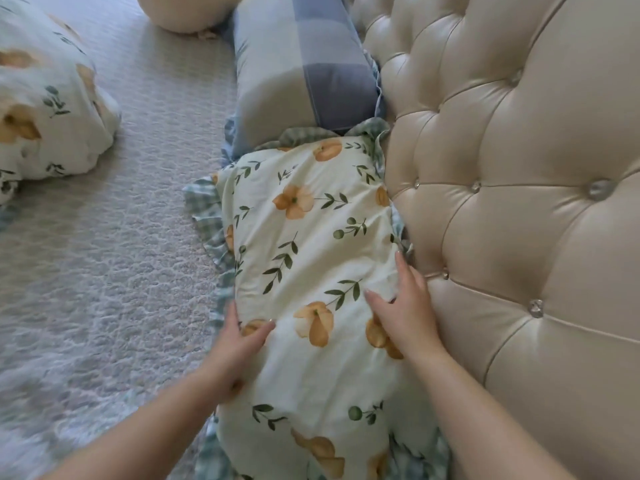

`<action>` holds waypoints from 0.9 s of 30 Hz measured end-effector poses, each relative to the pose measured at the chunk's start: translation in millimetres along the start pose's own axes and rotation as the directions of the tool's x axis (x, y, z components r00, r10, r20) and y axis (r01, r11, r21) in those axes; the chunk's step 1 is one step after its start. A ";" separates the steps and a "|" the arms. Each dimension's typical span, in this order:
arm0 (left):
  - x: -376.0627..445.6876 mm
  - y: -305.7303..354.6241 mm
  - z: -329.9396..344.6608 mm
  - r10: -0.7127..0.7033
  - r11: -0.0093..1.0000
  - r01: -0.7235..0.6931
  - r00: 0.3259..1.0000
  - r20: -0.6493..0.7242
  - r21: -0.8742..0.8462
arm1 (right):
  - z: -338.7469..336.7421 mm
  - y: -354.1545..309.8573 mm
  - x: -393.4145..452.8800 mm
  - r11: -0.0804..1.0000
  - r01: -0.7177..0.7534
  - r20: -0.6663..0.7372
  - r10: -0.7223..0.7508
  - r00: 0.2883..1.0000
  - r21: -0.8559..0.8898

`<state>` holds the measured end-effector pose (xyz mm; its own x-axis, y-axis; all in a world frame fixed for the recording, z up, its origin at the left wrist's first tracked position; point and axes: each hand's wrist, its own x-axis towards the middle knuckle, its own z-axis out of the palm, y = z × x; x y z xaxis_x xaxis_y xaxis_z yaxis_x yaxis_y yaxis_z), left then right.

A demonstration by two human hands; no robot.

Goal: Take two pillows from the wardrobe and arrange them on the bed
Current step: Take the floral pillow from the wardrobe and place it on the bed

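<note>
My left hand (pixel 239 344) and right hand (pixel 405 313) press flat, fingers spread, on the floral pillow (pixel 311 258); the headboard (pixel 519 202) sits right of them. A checked pillow (pixel 304 71) lies ahead; arranging looks nearly done.

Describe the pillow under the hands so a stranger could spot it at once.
Start at the tufted cream headboard on the right. The floral pillow lies along its base, under the left hand and right hand. Orange flowers and a green checked frill distinguish it from the blue plaid pillow beyond it.
</note>
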<state>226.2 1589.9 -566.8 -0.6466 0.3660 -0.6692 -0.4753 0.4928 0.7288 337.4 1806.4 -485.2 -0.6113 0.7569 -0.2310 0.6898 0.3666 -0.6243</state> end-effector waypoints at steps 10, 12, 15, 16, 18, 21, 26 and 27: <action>-51.9 -63.0 30.5 0.144 0.987 -0.143 0.989 -0.017 0.072 | 35.0 58.8 -61.2 0.956 0.063 0.068 -0.046 0.997 -0.286; -44.8 -68.8 30.7 0.147 0.981 -0.142 0.989 -0.027 0.135 | 40.6 66.5 -57.0 0.949 0.045 0.077 -0.022 0.997 -0.312; -37.6 -72.0 25.7 0.142 0.969 -0.134 0.990 -0.026 0.210 | 38.2 70.1 -56.6 0.948 0.062 0.115 -0.028 0.993 -0.312; -39.2 -71.5 23.5 0.156 0.953 -0.143 0.987 -0.031 0.269 | 36.5 68.9 -57.4 0.944 0.061 0.113 -0.025 0.993 -0.326; -47.0 -67.7 18.4 0.241 0.859 -0.187 0.969 -0.054 0.476 | 35.1 62.9 -62.5 0.914 0.065 0.104 -0.025 0.994 -0.400; -52.8 -59.9 15.9 0.582 0.475 -0.472 0.802 0.137 0.743 | 40.6 63.7 -82.6 0.808 0.198 0.175 -0.120 0.977 -0.555; -36.5 -59.1 21.0 0.563 0.094 -0.604 0.688 0.458 0.791 | 49.6 94.5 -111.2 0.693 0.295 0.184 -0.231 0.955 -0.658; -31.6 -58.7 19.1 0.557 0.057 -0.588 0.690 0.463 0.807 | 50.6 95.2 -108.5 0.669 0.296 0.153 -0.266 0.952 -0.682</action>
<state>286.0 1564.5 -591.2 -0.4343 0.8924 -0.1229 0.8344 0.4499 0.3182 449.7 1731.8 -557.3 -0.8246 0.5401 -0.1686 0.5445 0.8384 0.0228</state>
